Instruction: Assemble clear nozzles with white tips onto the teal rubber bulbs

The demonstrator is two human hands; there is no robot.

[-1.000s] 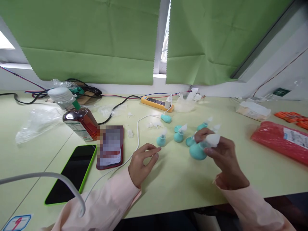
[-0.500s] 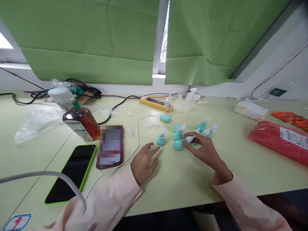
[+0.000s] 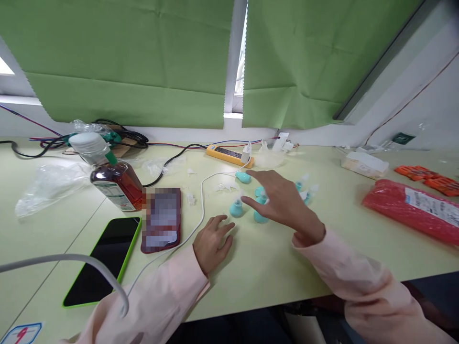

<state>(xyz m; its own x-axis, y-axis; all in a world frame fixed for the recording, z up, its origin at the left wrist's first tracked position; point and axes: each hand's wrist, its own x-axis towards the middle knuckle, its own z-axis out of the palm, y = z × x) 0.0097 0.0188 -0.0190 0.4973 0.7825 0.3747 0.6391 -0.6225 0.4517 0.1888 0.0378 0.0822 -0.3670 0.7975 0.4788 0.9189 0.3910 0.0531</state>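
My right hand [image 3: 278, 197] hovers over the table, thumb and fingers spread wide with nothing between them. Left of its thumb stands a turquoise squeeze bulb [image 3: 235, 209] with a clear and white tip. Partly hidden behind and below the hand are several more such bulbs, among them one nearer the front [image 3: 260, 216]. A turquoise bulb with no tip showing [image 3: 243, 177] lies on its side beyond my fingertips. My left hand [image 3: 214, 243] rests on the table with its fingers loosely apart, empty, just in front of the upright bulb.
A white cable [image 3: 202, 200] runs across the table from a yellow power strip [image 3: 229, 155]. Left stand a bottle of reddish-brown liquid [image 3: 116, 186] and two phones, one green-edged [image 3: 103, 260]. Small clear plastic pieces [image 3: 226, 187] lie mid-table. A red plastic package [image 3: 412, 208] is at right.
My right hand has let go of the white-tipped bulb at the group and moved left, opening wide above the bulbs. My left hand has stayed in place.
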